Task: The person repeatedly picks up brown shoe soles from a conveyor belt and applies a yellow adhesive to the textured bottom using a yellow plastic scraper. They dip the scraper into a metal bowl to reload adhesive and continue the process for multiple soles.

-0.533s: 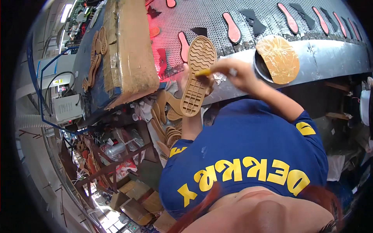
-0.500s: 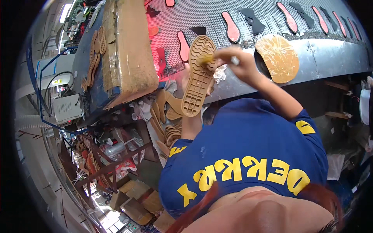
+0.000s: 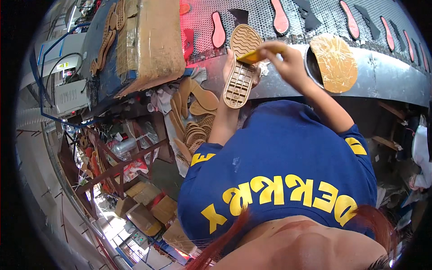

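Note:
A tan shoe sole (image 3: 238,88) is held up at a tilt over the table's near edge, its face with wavy ridges and an open grid toward me. My left hand (image 3: 228,66) is closed round it from behind, fingers showing at both sides. In my right hand (image 3: 287,64) a flat yellow piece (image 3: 253,56) is pinched, its tip against the middle of the sole where ridges meet grid. What kind of tool the yellow piece is, I cannot make out. More tan soles (image 3: 196,133) lie heaped below my left forearm.
Pink insoles (image 3: 218,30) and black cut pieces (image 3: 239,16) lie on the mesh conveyor (image 3: 254,18). A scuffed tan pad (image 3: 334,63) sits on its metal edge (image 3: 378,74). At left stands a taped cardboard box (image 3: 157,49), with soles (image 3: 105,42) beyond it.
The yellow piece, blurred over the ridges before, is now sharp and lower on the sole. The sole has tilted more away, and the whole view has shifted slightly.

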`<action>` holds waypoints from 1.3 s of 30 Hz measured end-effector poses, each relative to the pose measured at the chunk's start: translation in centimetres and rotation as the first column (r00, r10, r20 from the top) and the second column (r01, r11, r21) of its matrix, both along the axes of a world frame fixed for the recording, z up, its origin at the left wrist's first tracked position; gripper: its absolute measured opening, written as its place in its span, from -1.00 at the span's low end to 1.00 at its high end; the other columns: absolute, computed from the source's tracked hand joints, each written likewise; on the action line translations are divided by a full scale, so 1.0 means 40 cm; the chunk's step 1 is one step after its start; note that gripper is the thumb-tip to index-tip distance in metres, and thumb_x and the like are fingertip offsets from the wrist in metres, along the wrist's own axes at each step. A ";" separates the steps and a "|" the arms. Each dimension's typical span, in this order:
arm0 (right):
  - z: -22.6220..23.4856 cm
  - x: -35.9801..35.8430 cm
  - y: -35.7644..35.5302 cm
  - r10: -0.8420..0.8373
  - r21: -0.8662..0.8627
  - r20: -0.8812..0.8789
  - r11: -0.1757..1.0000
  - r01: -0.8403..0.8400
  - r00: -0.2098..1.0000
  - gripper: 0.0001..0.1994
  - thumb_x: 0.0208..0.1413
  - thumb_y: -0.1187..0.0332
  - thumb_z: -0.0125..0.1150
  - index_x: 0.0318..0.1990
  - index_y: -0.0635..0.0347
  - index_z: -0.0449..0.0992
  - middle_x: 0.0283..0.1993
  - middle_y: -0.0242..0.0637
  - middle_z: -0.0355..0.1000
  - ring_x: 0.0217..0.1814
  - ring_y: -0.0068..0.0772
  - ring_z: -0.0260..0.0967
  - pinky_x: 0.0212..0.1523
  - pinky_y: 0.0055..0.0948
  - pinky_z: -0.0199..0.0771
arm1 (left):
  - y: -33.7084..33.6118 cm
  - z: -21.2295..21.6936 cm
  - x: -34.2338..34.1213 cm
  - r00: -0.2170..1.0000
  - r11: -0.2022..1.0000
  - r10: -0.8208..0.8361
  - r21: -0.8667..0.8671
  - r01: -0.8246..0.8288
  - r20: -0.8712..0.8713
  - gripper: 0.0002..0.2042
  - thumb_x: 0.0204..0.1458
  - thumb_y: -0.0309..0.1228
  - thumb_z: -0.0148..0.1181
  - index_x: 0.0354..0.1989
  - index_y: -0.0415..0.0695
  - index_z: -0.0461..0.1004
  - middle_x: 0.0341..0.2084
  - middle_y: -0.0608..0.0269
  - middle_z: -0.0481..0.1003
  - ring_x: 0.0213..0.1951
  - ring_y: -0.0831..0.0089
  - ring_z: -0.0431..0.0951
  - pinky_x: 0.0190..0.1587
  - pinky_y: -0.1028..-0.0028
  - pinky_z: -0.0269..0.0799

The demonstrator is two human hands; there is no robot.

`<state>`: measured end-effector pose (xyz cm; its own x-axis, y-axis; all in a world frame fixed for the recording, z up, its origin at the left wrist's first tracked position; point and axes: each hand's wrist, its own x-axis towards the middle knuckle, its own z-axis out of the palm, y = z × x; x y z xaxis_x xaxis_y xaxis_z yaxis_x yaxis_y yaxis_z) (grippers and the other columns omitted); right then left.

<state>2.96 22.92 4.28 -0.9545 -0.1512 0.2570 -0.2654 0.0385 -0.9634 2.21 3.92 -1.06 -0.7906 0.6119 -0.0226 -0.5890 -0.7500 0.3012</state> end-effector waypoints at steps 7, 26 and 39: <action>0.048 0.055 -0.045 0.250 -0.032 -0.097 0.967 -0.254 0.963 -0.85 0.04 0.53 0.23 -0.21 0.22 0.56 -0.32 -0.18 0.53 -0.26 -0.28 0.54 -0.22 -0.39 0.51 | 0.000 0.045 -0.037 0.994 0.998 0.062 -0.016 -0.061 0.093 -0.23 0.18 0.22 -0.24 0.33 -0.21 0.04 0.22 -0.46 0.11 -0.52 0.08 0.58 -0.54 0.29 0.59; -0.273 0.016 0.199 -0.567 -0.243 0.430 0.677 0.695 0.703 -0.83 0.21 0.45 0.15 -0.08 0.30 0.52 -0.14 -0.30 0.47 -0.17 -0.56 0.41 -0.18 -0.62 0.42 | -0.206 -0.055 -0.700 0.918 0.919 0.372 -0.083 -0.385 -0.141 -0.36 0.20 0.13 -0.39 0.07 -0.21 0.32 -0.06 -0.06 0.43 -0.07 0.07 0.49 0.00 0.03 0.41; -0.304 0.017 0.165 -0.289 -0.364 0.475 0.795 0.485 0.831 -0.76 0.24 0.42 0.12 0.00 0.32 0.46 -0.08 -0.19 0.47 -0.11 -0.42 0.45 -0.10 -0.49 0.50 | -0.241 -0.419 0.111 0.929 -0.848 -0.315 -0.381 -0.368 -0.196 -0.07 -0.11 -0.16 0.29 0.39 -0.16 -0.15 0.35 -0.27 -0.19 0.40 -0.14 -0.30 0.35 -0.12 -0.37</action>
<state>3.65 29.52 -7.88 -0.9365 0.2929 -0.1929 0.0609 -0.4061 -0.9118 6.64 -5.71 -17.82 -0.9583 -0.2798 -0.0576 -0.2850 0.9497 0.1296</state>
